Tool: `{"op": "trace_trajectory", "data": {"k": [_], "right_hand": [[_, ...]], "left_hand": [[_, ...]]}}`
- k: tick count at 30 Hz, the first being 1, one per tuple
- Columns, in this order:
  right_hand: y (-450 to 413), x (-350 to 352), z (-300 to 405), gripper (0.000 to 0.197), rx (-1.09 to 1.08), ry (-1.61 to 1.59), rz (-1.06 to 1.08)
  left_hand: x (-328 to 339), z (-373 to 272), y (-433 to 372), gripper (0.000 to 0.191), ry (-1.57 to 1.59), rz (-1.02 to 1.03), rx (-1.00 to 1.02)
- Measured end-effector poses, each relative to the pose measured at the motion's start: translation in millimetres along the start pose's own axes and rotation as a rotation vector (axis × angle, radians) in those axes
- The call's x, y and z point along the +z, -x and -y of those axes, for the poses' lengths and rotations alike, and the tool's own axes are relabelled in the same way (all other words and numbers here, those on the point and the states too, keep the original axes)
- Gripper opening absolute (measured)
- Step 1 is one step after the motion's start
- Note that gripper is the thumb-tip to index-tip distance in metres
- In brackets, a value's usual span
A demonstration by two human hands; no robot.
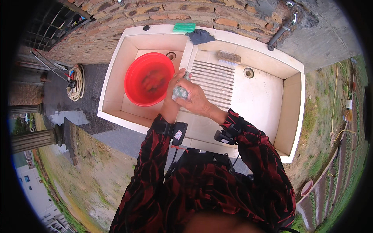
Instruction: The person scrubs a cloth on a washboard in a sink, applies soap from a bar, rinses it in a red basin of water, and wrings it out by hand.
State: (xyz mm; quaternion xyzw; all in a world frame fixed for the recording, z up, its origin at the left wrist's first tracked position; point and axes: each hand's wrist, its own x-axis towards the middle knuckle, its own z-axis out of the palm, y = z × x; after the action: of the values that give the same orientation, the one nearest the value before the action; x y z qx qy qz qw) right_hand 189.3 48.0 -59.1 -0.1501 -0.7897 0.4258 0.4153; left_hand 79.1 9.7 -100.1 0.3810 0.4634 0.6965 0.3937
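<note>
Both hands meet over the divider between the two basins of a pale tiled sink (256, 107). My right hand (193, 96) is closed around a wet, bunched green-grey cloth (180, 92) with what looks like suds on it. My left hand (174, 84) lies against the same bundle from the left; its fingers are partly hidden, so its hold is unclear. Beside it, in the left basin, a red plastic basin (131, 78) holds water with blurred reddish and dark items. A scrubbing brush (229, 57) rests bristles down above the ribbed washboard surface (212, 84).
On the sink's back rim lie a green bar (184, 27), probably soap, and a dark cloth (200, 36). A brick wall (163, 11) rises behind, with a grey pipe (281, 35) at right. A coiled hose (76, 83) lies on the paving at left.
</note>
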Motion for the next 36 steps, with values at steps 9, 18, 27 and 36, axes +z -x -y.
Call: {"op": "trace_trajectory", "data": {"k": [9, 18, 27, 36], "right_hand": [[26, -29, -80, 0.027, 0.666, 0.381, -0.036], [43, -39, -115, 0.047, 0.652, 0.585, 0.152], [5, -84, -146, 0.063, 0.671, 0.859, 0.353], [14, -124, -248, 0.055, 0.525, 1.197, 0.461]], "left_hand": [[39, 78, -6, 0.023, 0.488, -0.401, -0.647], [66, 50, 13, 0.023, 0.394, -0.394, -0.752], [40, 39, 60, 0.02, 0.158, -0.434, -0.837], [39, 21, 100, 0.049, -1.241, 0.269, -0.295]]}}
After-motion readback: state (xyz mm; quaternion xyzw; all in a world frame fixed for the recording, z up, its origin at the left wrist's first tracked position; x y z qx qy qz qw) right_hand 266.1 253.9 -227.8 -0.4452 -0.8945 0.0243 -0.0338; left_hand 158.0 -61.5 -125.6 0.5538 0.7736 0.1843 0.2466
